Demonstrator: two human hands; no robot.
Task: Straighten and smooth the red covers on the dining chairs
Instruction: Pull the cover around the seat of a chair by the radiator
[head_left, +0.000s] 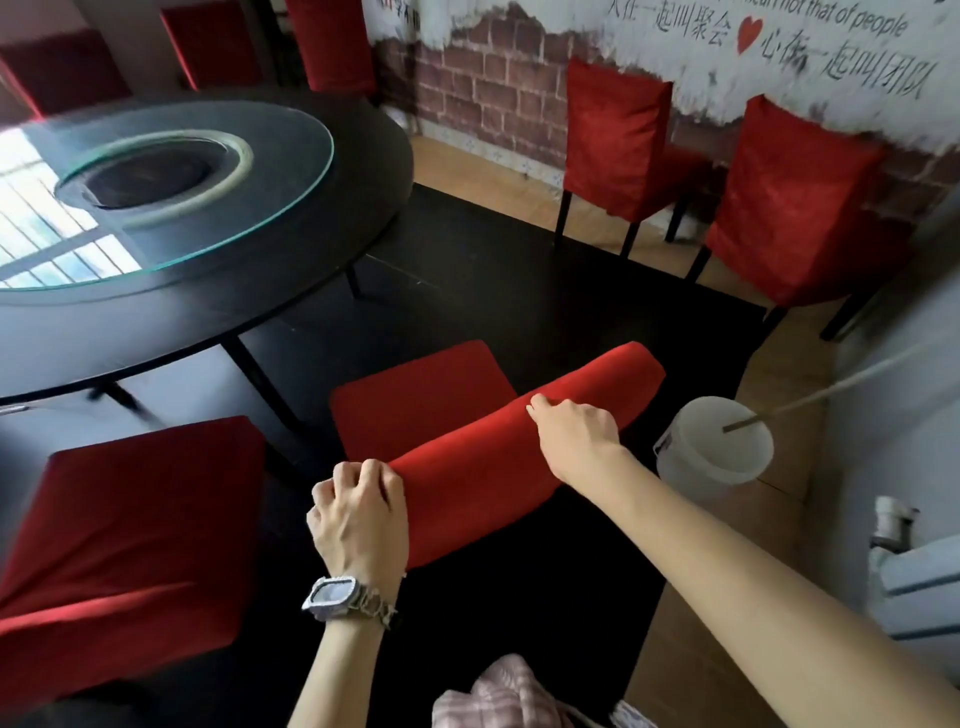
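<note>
1. Hands: both are on the red cover (483, 467) of the nearest chair, at the top edge of its backrest. Left hand (358, 514), with a wristwatch (337, 597) on the wrist, is nearer the body. Its fingers curl round the fabric at the backrest's near corner.
2. Right hand (576, 436) sits farther along the same top edge, past the middle. Its fingers fold over the edge and grip the cloth. The backrest's far corner lies beyond it, untouched.
3. Key relation: the long axis of the backrest top runs from lower left to upper right, hand to hand. Judgement: a smoothing pull would go along that line or down the back face.
4. Seat (415, 405) lies past the backrest, toward the edge of the round table (311, 270).
5. Hidden: the fingertips of both hands behind the fold, the cover's lower hem and the chair legs. Neighbouring chair (130, 530) at left is blurred.
6. Far: two covered chairs (613, 140) stand by the brick wall. Any wrinkles in their covers are too small to judge.
</note>
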